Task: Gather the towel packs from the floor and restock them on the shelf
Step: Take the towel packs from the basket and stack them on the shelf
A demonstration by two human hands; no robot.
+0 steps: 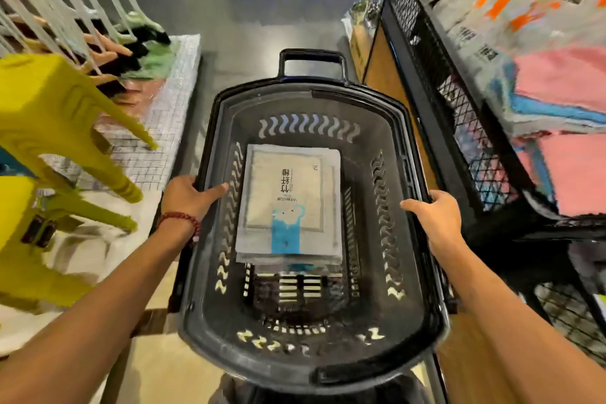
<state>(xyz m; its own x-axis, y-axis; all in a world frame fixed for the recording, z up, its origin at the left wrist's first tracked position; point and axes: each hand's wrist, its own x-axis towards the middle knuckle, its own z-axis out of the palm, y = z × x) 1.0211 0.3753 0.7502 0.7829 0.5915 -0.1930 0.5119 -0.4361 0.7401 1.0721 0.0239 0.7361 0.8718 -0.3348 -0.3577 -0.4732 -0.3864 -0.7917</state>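
A black plastic shopping basket point(308, 367) fills the middle of the head view, held out in front of me. On its bottom lies a stack of flat towel packs point(290, 193), grey-white wrappers with a blue figure and dark lettering. My left hand point(187, 195) grips the basket's left rim, thumb inside. Over on the basket's right rim my right hand point(433, 216) is clamped. A black wire-mesh shelf point(459, 115) stands at the right, holding folded pink and blue towel packs point(564, 88).
Yellow plastic stools point(55, 121) are stacked at the left, beside hanging hangers and a white wire grid point(164, 115). A cardboard box point(359, 43) sits at the shelf's far end. Dark aisle floor point(249, 10) runs ahead.
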